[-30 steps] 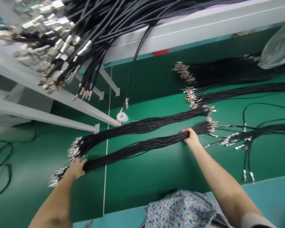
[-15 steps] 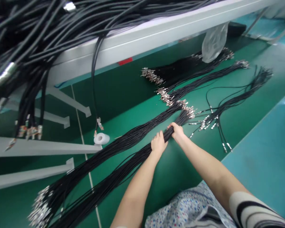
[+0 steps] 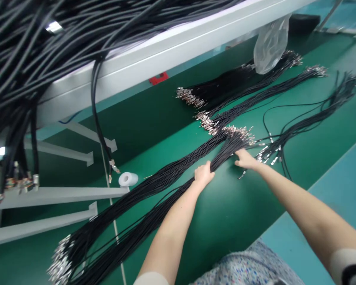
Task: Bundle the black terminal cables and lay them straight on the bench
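Head view: the cable bundle (image 3: 172, 190), laid across the middle of the green worktop (image 3: 225, 213), has been released by the right hand (image 3: 245, 159), now flat and open near its metal terminals (image 3: 239, 132). The left hand (image 3: 204, 174) is kept closed around it, slightly farther along than half a second ago, so the ends seem to be getting evened.

Green bench top (image 3: 231, 213) — black cable bundles (image 3: 154, 190) with metal ends, white tape roll (image 3: 128, 179), plastic bag (image 3: 269, 43)

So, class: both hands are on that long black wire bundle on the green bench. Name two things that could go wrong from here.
1. The left hand grips the wire bundle mid-length, while the right hand rests by its metal terminals; a pull might snag them on the loose wires alongside.
2. The neighbouring bundle lies touching it, so strands could mix.
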A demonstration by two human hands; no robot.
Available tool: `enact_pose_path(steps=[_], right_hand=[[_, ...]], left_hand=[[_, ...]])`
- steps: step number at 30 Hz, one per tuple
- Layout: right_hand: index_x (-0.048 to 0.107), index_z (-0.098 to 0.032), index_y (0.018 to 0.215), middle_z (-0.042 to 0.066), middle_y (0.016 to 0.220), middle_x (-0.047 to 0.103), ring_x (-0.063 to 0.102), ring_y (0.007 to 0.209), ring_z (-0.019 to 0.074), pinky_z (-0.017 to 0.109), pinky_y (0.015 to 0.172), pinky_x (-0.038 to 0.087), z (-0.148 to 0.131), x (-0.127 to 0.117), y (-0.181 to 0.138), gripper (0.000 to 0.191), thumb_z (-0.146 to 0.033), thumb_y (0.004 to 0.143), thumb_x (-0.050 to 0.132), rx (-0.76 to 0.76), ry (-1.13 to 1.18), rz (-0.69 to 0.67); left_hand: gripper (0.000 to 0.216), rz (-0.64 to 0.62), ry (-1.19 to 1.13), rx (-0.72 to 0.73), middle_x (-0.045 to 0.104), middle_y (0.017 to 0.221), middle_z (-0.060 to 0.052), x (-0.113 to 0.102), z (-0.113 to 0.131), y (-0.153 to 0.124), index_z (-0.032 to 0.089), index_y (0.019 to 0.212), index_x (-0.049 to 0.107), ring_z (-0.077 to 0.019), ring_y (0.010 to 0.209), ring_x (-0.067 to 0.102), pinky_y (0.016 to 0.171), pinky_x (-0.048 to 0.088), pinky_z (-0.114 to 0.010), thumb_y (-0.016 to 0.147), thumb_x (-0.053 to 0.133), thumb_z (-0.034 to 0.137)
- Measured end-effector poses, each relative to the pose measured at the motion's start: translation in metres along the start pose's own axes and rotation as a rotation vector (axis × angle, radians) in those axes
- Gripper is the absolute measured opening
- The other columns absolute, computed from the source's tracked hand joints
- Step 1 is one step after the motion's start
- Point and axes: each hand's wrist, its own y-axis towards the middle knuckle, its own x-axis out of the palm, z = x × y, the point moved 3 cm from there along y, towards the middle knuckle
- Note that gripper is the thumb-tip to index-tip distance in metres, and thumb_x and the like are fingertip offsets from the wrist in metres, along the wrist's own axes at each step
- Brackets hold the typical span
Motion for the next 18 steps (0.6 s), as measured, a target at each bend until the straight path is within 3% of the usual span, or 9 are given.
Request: enact_pose_path(steps=[2,4,8,12,18], right_hand=[[0.063,-0.017,0.07,0.013,0.104,0.062,0.042,0.115,0.0318,0.042,0.101,0.028,0.008,-0.021,0.019,0.016,-0.018,0.054,0.065,-0.191,-0.478,-0.017],[0.066,-0.017,0.082,0.012,0.112,0.059,0.041,0.117,0.0311,0.043,0.102,0.026,0.016,-0.032,0.036,0.026,-0.027,0.058,0.064,-0.327,-0.749,-0.055],[0.064,-0.018,0.099,0.01,0.115,0.058,0.042,0.117,0.0285,0.041,0.101,0.027,0.031,-0.037,0.036,0.039,-0.04,0.068,0.058,-0.476,-0.831,-0.121],[0.059,-0.021,0.111,0.012,0.112,0.057,0.042,0.115,0.0283,0.043,0.098,0.028,0.054,-0.048,-0.014,0.043,-0.047,0.079,0.049,-0.617,-0.914,-0.151],[0.055,-0.022,0.116,0.013,0.11,0.055,0.048,0.107,0.0252,0.044,0.096,0.03,0.084,-0.077,-0.075,0.037,-0.036,0.084,0.046,-0.778,-0.917,-0.181]], left_hand=[[0.041,-0.01,0.012,0.01,0.063,0.096,-0.009,-0.002,0.004,-0.003,0.023,0.113,0.043,-0.0249,0.092,0.059,0.076,0.044,-0.035,0.076,0.051,0.037],[0.04,-0.019,0.024,0.013,0.063,0.095,-0.009,-0.002,0.011,-0.003,0.024,0.114,0.043,-0.0251,0.091,0.059,0.076,0.044,-0.036,0.076,0.05,0.038],[0.04,-0.036,0.044,0.0,0.063,0.094,-0.009,0.003,0.024,0.005,0.025,0.114,0.043,-0.0249,0.09,0.06,0.075,0.044,-0.036,0.077,0.05,0.038],[0.039,-0.037,0.102,-0.041,0.063,0.094,-0.009,0.011,0.031,0.017,0.024,0.113,0.042,-0.0252,0.088,0.06,0.074,0.045,-0.035,0.077,0.05,0.037],[0.035,0.04,0.239,-0.125,0.056,0.105,-0.01,0.023,0.044,0.011,0.022,0.111,0.044,-0.0226,0.097,0.056,0.083,0.042,-0.034,0.078,0.052,0.033]])
